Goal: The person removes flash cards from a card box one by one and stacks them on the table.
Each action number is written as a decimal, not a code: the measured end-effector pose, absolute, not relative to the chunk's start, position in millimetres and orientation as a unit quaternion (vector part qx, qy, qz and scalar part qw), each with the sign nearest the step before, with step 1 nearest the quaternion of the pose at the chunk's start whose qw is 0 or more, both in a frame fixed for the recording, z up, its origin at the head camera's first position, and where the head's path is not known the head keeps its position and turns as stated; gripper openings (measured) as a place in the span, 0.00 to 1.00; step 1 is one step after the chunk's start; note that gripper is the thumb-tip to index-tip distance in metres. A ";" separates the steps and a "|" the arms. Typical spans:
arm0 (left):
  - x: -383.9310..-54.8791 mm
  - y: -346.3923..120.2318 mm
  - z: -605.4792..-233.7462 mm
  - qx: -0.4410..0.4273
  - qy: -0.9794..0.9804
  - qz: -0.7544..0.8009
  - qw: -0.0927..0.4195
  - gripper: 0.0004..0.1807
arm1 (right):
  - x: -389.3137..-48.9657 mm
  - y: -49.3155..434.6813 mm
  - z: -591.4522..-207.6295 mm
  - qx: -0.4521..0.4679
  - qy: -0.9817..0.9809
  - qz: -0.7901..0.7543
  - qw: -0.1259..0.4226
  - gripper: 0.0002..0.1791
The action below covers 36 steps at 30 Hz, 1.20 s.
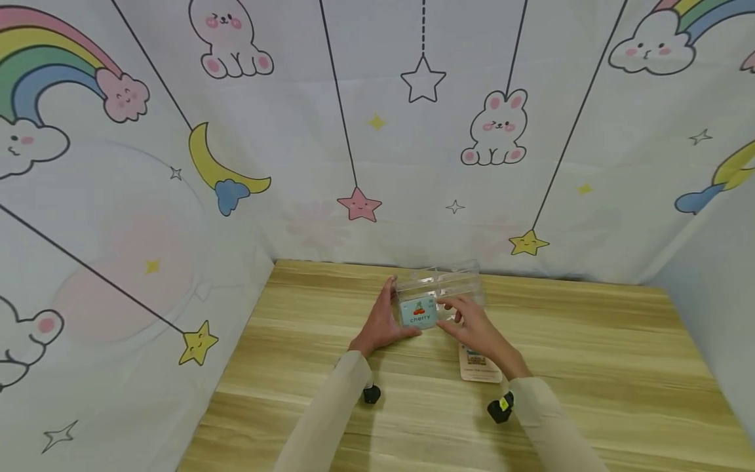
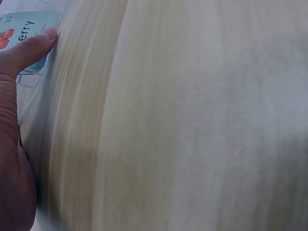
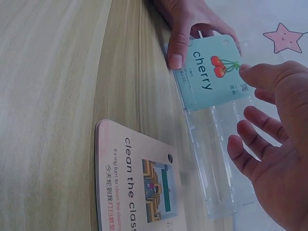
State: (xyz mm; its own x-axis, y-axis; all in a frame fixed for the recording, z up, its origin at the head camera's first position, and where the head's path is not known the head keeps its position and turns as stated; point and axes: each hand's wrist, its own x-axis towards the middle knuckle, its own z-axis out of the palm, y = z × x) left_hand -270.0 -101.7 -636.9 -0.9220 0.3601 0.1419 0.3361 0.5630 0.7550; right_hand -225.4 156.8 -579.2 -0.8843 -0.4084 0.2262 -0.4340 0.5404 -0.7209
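Note:
A pale blue flashcard point(image 1: 419, 313), printed with cherries and the word "cherry", sits in the left part of a clear plastic rack point(image 3: 210, 159) with compartments. My left hand point(image 1: 382, 326) grips the rack's left end, its thumb point(image 2: 33, 49) over the front low edge by the card and the other fingers toward the back. The right hand point(image 1: 479, 333) is at the card's right side. Its thumb point(image 3: 269, 76) is at the card's upper corner, while the other fingers are loosely bent over the rack with nothing seen between them.
A pink card point(image 3: 139, 187) reading "clean the class..." lies on the wooden table point(image 1: 590, 367) in front of the rack, partly under the right wrist in the head view; it looks like a stack. A printed cloth point(image 1: 413, 164) hangs behind the table.

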 end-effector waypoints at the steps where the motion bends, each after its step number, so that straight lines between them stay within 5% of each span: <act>1: -270.0 -101.4 -637.2 0.196 0.884 0.423 0.014 0.76 | -225.9 156.4 -580.0 0.238 -0.879 0.413 0.015 0.27; 36: -272.2 -101.3 -640.9 0.211 0.876 0.433 0.006 0.76 | -226.0 148.5 -582.5 0.221 -0.876 0.428 0.001 0.26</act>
State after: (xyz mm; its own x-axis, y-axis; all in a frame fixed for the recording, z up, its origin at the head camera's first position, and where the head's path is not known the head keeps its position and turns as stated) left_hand -272.2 -101.3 -640.9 -0.9107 0.3753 0.1728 0.3651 0.5352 0.7617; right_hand -226.0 148.5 -582.5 -0.9022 -0.3865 0.1915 -0.3887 0.5358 -0.7496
